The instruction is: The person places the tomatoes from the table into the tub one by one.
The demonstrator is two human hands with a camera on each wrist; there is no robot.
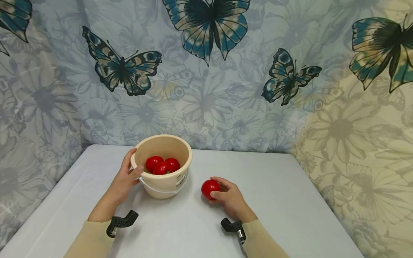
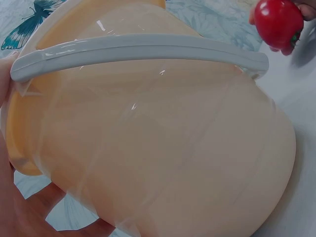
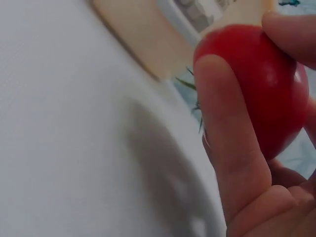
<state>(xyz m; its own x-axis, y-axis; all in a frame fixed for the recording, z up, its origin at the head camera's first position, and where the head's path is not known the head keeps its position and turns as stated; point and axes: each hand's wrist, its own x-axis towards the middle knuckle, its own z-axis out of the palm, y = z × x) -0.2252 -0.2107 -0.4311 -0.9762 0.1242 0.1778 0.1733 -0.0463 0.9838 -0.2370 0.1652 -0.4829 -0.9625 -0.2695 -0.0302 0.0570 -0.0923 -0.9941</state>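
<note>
A cream bucket [image 1: 160, 185] with a pale handle [image 2: 143, 49] stands on the table, and several red tomatoes [image 1: 162, 167] lie inside it. At the bucket's left side my left hand [image 1: 124, 181] grips the rim, its thumb near the handle's end. My right hand [image 1: 233, 200] holds another red tomato [image 1: 209, 189] between thumb and fingers, to the right of the bucket. Green sepals show on this tomato [image 3: 261, 84] in the right wrist view, and its shadow on the tabletop lies apart from it.
A white cloth covers the table [image 1: 267, 193]. Behind it and along both sides hangs a floral curtain [image 1: 206, 107] with large butterflies. A black wrist mount [image 1: 120, 223] sits on the left forearm, and a similar black mount [image 1: 233, 227] on the right.
</note>
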